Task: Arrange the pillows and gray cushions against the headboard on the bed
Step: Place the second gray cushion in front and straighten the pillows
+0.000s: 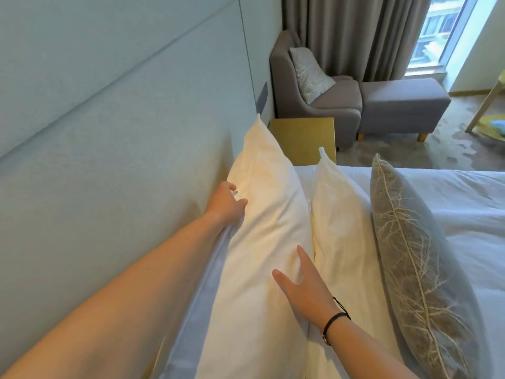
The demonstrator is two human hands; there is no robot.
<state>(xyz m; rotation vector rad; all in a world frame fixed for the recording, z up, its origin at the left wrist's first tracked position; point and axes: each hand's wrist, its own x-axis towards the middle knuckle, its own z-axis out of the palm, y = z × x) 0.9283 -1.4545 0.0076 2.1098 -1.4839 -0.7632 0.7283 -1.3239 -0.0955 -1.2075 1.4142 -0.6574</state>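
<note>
A large white pillow [262, 203] stands on edge against the pale blue headboard [109, 132]. In front of it leans a second white pillow [338, 214], and then a gray cushion [410, 255] with a pale branch pattern, also upright. My left hand [226, 203] reaches between the headboard and the first pillow, its fingers curled on the pillow's back edge. My right hand [303, 285] lies flat with straight fingers on the front of the first pillow, by the gap to the second. The white bed sheet [464, 203] spreads out to the right.
A yellow bedside table [306, 138] stands past the pillows. Behind it are a gray armchair [314, 105] with another patterned cushion [310, 73], a gray footstool [401, 105], curtains and a window. A wooden table leg [483, 105] shows at the far right.
</note>
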